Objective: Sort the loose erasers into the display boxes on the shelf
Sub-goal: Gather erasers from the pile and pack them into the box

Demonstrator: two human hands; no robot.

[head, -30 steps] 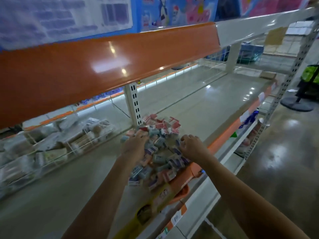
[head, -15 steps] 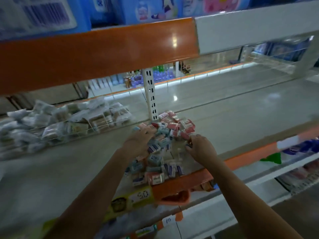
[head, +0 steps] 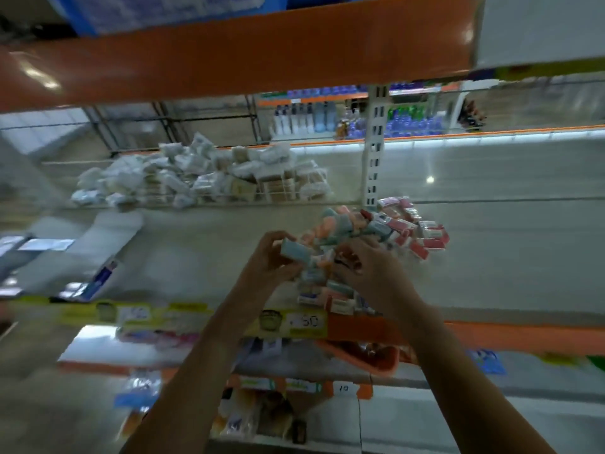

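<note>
Head view: left hand (head: 266, 257) pinches a pale blue eraser (head: 296, 251), long axis running 10 to 4 o'clock. Pile (head: 370, 247) lies at its 3 o'clock. Right hand (head: 366, 267), nearer the pile, curls into it; what it holds I cannot tell. Grey shelf (head: 196, 244) offers room leftward; no display boxes clearly visible.

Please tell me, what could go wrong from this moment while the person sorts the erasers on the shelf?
1. The pile of erasers reaches the front edge of the shelf; some could fall into the orange basket below or to the floor.
2. The left hand holds a pale blue eraser loosely at its fingertips; it may slip.
3. The right hand digs into the heap and could scatter it.
</note>
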